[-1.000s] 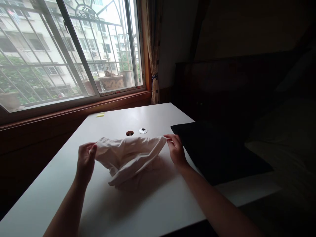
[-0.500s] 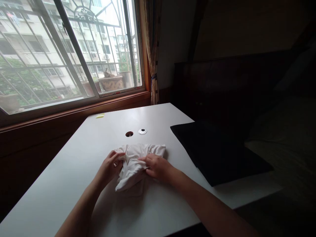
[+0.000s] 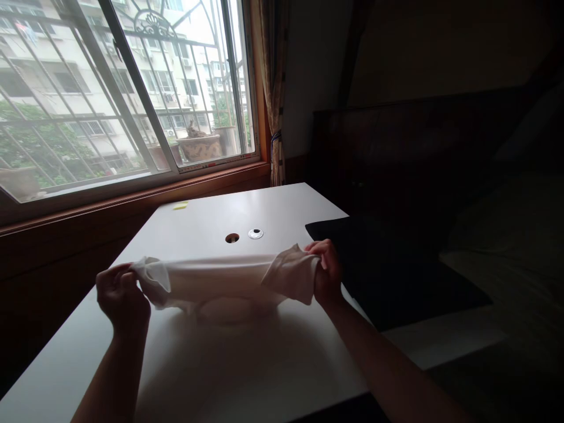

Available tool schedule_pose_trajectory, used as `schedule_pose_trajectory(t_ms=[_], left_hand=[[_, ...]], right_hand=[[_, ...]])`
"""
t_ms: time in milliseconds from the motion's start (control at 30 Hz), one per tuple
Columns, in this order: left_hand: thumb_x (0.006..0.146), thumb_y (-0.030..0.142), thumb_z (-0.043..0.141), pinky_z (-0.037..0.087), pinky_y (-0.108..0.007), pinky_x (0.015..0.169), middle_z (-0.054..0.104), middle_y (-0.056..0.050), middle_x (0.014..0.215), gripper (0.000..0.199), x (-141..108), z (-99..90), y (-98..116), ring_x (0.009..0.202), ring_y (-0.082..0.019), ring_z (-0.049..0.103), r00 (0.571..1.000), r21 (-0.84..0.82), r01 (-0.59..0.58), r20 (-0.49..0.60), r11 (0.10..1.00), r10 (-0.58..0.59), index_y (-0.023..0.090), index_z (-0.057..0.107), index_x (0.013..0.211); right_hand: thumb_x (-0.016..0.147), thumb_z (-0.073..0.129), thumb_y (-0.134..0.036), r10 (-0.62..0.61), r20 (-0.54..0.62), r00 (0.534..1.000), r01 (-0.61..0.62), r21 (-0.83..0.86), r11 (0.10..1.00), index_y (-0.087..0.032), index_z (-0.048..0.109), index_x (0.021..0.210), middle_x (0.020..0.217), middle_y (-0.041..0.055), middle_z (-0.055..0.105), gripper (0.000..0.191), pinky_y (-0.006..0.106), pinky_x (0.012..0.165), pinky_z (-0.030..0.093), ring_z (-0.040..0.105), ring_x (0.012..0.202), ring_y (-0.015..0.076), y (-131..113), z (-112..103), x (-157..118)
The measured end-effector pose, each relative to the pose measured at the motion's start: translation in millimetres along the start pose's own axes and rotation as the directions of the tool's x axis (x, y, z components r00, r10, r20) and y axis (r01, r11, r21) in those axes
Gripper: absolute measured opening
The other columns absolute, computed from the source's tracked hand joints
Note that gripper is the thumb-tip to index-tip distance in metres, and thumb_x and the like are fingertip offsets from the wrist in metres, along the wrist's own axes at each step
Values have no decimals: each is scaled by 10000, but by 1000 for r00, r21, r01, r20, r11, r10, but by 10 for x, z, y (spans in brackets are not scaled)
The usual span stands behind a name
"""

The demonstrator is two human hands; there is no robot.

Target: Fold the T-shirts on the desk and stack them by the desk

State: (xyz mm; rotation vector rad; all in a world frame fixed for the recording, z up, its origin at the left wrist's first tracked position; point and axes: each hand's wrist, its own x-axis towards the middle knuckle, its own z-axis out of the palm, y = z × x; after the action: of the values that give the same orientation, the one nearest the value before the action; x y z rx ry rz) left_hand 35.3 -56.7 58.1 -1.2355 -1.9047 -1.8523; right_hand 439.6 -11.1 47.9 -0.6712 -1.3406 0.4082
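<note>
A thin white T-shirt is stretched between my two hands above the white table. My left hand is closed on its left shoulder, where a short sleeve hangs in folds. At the other end my right hand grips the right shoulder, with the other sleeve drooping beside the fingers. The cloth's upper edge is pulled nearly straight, and its lower part sags with a curved edge in the middle. Cloth and shadow hide how much of it touches the tabletop.
Beyond the shirt, a round hole and a loose grommet cover are in the table. Yellow paper lies near the far left edge. A black mat covers the right side. A barred window and curtain stand behind.
The shirt was a crumpled bundle on the table with both hands close together on it. My hands have moved apart, raising and spreading it sideways.
</note>
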Motion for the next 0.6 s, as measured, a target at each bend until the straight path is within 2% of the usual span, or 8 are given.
schedule_pose_trajectory(t_ms=[133,233,267,333,433,467,533,600], left_hand=[[780,179,591,505,-415,890,555,-42,970,107,-5,37,-15,917,-229,571,997,65,-70,25,995,69,163,690,817],[829,225,633,449,-470,1010,586,-58,990,90,-115,124,92,1028,-264,567,939,54,-322,144,945,312,183,709,852],[867,237,628,449,-469,1012,602,-61,995,96,-177,165,141,1036,-262,573,885,17,-426,216,905,412,189,709,887],[937,259,610,484,-441,968,637,-70,1046,131,-336,263,244,1035,-252,594,714,-101,-579,416,809,563,207,706,1010],[942,326,668,526,-404,907,659,-76,1206,362,-620,417,366,1080,-256,611,396,-250,-622,717,742,574,265,625,1297],[927,345,694,536,-400,887,658,-80,1237,460,-704,459,391,1081,-262,616,323,-265,-619,772,740,547,276,579,1367],[923,347,703,548,-386,839,674,-83,1204,482,-822,514,415,1036,-263,633,252,-265,-614,827,744,502,274,573,1381],[964,300,641,546,-351,775,696,-72,1074,288,-858,527,418,935,-237,653,233,-267,-612,839,745,492,263,664,1249]], right_hand=[[887,441,-194,279,134,951,-285,25,958,-244,574,871,974,20,584,143,370,844,470,579,938,219,79,38,-12],[919,391,-231,449,241,860,-444,-80,893,-253,577,957,902,0,601,190,338,758,448,565,836,209,123,81,-66],[933,385,-251,481,260,837,-469,-112,876,-256,569,979,870,-7,594,190,333,737,441,558,802,207,130,99,-87],[946,391,-280,507,277,817,-485,-147,862,-258,551,991,818,-17,577,168,329,711,431,542,753,203,133,138,-123],[961,405,-312,501,275,820,-495,-97,863,-255,550,975,811,-17,578,156,326,707,433,539,746,200,127,179,-156],[968,411,-328,503,268,822,-507,-57,860,-256,558,981,822,-16,584,164,324,713,439,543,757,199,125,184,-161],[979,429,-366,517,249,819,-540,30,841,-259,574,1007,839,-17,594,183,322,727,449,554,782,199,122,181,-164],[981,449,-391,532,230,815,-563,96,821,-264,587,1030,850,-19,603,194,324,744,455,564,811,202,120,170,-161]])
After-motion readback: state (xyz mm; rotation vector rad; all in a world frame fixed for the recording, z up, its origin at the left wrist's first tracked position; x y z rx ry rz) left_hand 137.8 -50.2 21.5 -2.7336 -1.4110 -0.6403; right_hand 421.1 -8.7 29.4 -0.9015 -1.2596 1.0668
